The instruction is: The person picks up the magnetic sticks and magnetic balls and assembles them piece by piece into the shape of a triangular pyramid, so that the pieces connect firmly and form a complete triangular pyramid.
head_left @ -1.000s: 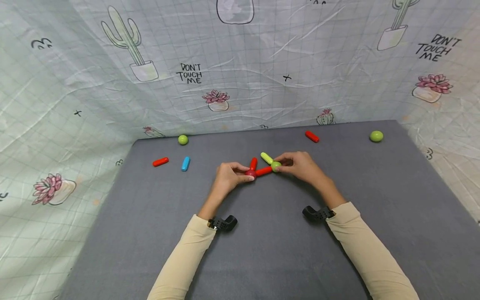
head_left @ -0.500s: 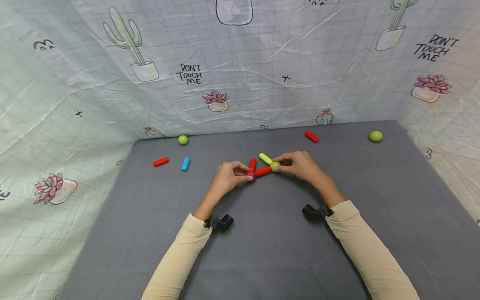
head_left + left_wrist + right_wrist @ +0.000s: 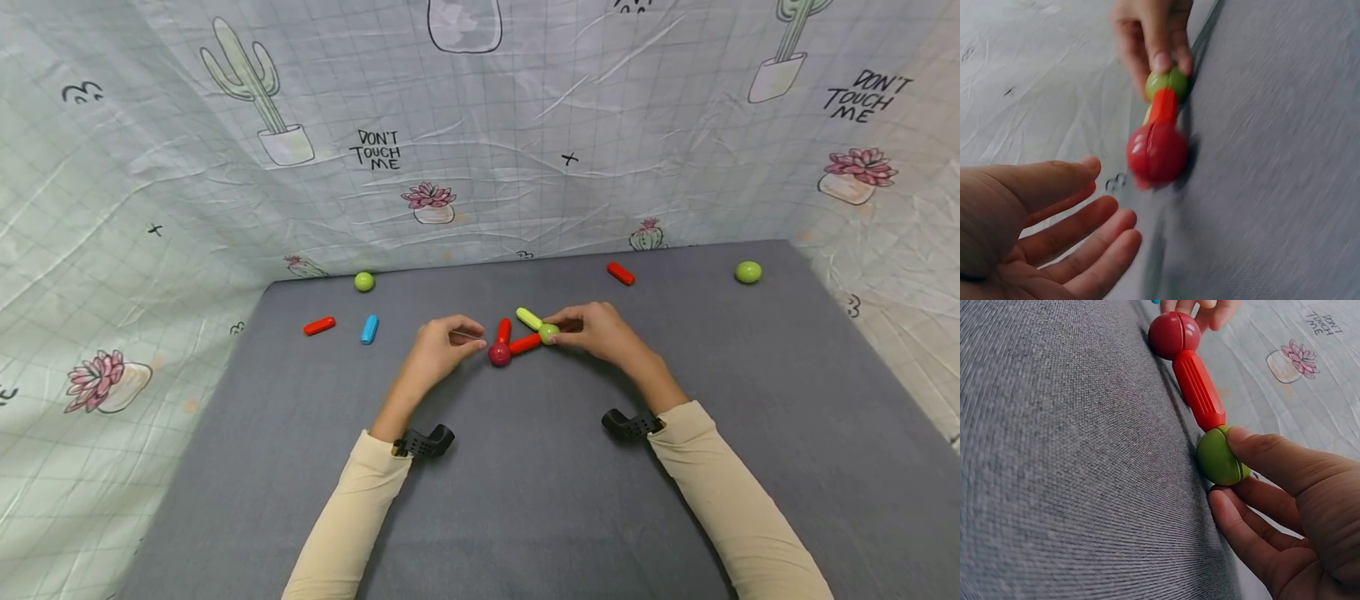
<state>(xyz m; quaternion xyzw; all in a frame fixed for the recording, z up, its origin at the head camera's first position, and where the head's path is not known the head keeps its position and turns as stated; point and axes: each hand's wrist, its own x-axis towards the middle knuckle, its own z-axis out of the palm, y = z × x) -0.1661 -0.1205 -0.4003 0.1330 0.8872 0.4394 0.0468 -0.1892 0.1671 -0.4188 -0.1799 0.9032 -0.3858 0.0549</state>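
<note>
The printed cloth [image 3: 495, 108] behind the table [image 3: 540, 475] bears the same words twice in the head view, in black capitals: "DON'T TOUCH ME", one lettering [image 3: 377, 151] left of centre and another lettering [image 3: 866, 94] toward the right. The right wrist view shows the phrase once, small and aslant. Three pink succulents in pots are printed on the cloth.

There are four balls in all, one red and three green, and six rods: four red, one yellow and one blue. Five of these pieces form one joined figure near the middle of the table. Its red ball [image 3: 499, 354] carries two red rods: the first rod [image 3: 503, 331] points toward the cloth, while the second rod [image 3: 526, 343] runs to the held green ball [image 3: 549, 334], where the yellow rod [image 3: 528, 317] meets it.

The right hand [image 3: 600, 332] pinches that green ball between thumb and fingers. The left hand [image 3: 438, 348] holds nothing; its thumb and fingers are parted, just beside the red ball without touching it.

Five pieces lie loose: a green ball [image 3: 363, 282], a red rod [image 3: 319, 326] and the blue rod [image 3: 369, 329] at left; another red rod [image 3: 621, 273] and another green ball [image 3: 748, 272] at right.
</note>
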